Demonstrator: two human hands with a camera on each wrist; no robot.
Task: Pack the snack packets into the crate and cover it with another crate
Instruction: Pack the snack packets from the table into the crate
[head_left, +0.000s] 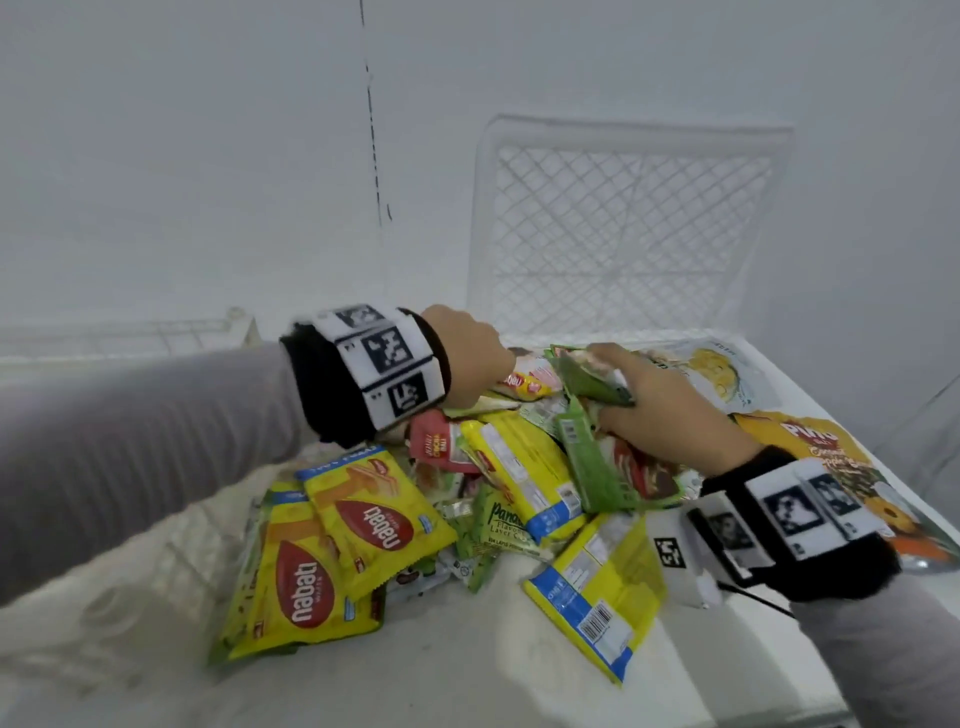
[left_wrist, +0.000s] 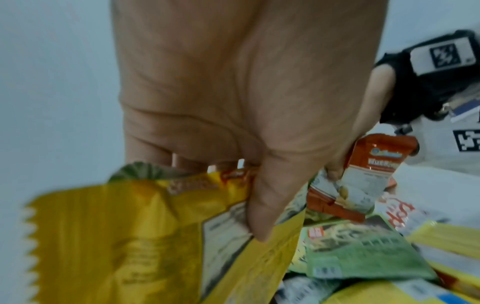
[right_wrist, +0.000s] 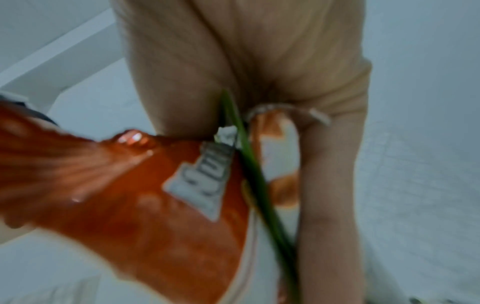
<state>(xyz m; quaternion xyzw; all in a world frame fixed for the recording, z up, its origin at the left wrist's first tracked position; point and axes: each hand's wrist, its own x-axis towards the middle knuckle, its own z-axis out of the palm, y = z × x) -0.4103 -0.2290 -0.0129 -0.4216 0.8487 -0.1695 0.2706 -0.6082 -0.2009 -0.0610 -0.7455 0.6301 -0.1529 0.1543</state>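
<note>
Nearest, yellow packets (head_left: 332, 551) reading "nabati" lay loose on the white surface, with a green one (head_left: 501, 525) marked "Panda…" just beyond. In the middle of the pile, the left hand (head_left: 470, 358) pinched a yellow packet (left_wrist: 145, 236) and the right hand (head_left: 660, 400) clamped green and orange packets (head_left: 592, 379). Lifting small, firmly held bunches would likely work best. A white crate (head_left: 623, 228) stood on edge at the far right, still unfilled.
</note>
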